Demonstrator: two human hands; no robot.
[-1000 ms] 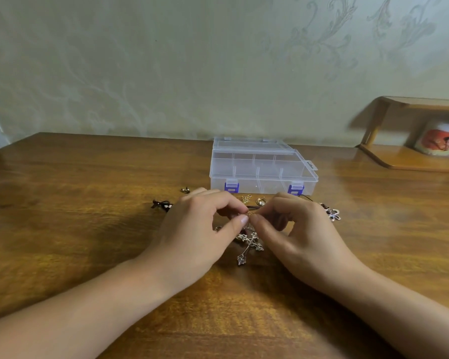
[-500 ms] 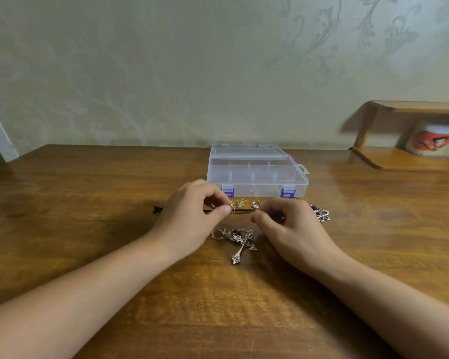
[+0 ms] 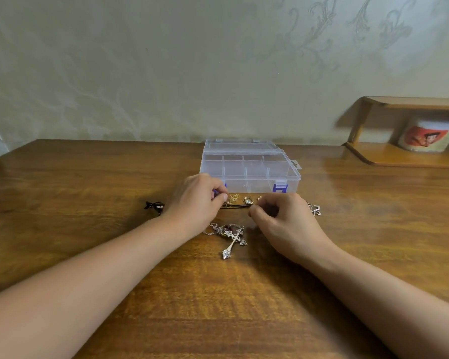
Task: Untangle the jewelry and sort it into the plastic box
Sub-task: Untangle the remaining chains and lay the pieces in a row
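Pinching a thin black cord (image 3: 235, 206) at both ends: left hand (image 3: 195, 200) holds one end between thumb and forefinger, right hand (image 3: 285, 218) holds the other with fingers curled in tight; the cord runs taut and level between them. All positions below taken relative to the clear plastic compartment box with blue latches (image 3: 249, 169).

Box: sits at the far middle of the brown wooden table (image 3: 88, 203), lid down, both latches facing the person. Compartments visible through the lid; contents cannot be made out.

Just in front of the box, between the two hands: small gold-coloured pieces (image 3: 245, 200), lying right behind the cord. Whether they hang from the cord cannot be told.

Further in front of the box, nearer the person: ornate silver cross pendant on a silver chain (image 3: 233, 240), flat on the table, a dark red piece tangled at its top.

Front-left of the box, past the left wrist: small black knotted cord piece (image 3: 153, 206).

Front-right of the box, partly behind the right hand: silver flower-shaped charm (image 3: 315, 209).

Right of the box, well apart: curved wooden shelf (image 3: 399, 156) holding a white tin with a red picture (image 3: 427, 137).
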